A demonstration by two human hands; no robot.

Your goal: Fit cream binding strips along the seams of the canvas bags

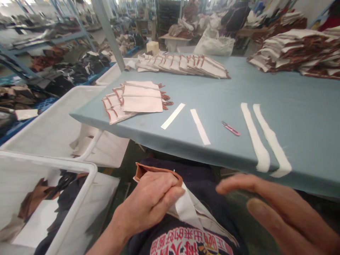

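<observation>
From here, the left hand (152, 196), clamped on the brown-trimmed pouch (140, 171), would best pin the white strip (188, 209) flat, the right hand (292, 212) free, fingers parted.

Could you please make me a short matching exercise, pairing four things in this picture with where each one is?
Things
1. Small pink-handled thread snips
2. Brown-edged cream fabric item
3. Overlapping pile of pale rectangular fabric pieces with brown ties
4. Two long white fabric strips

Places
A. Side by side, reaching the near edge of the blue-grey table
B. In the grip of the left hand
C. On the table, between short pale strips and long ones
D. Toward the table's left end, as pictured

Right pairs: 1-C, 2-B, 3-D, 4-A
</observation>
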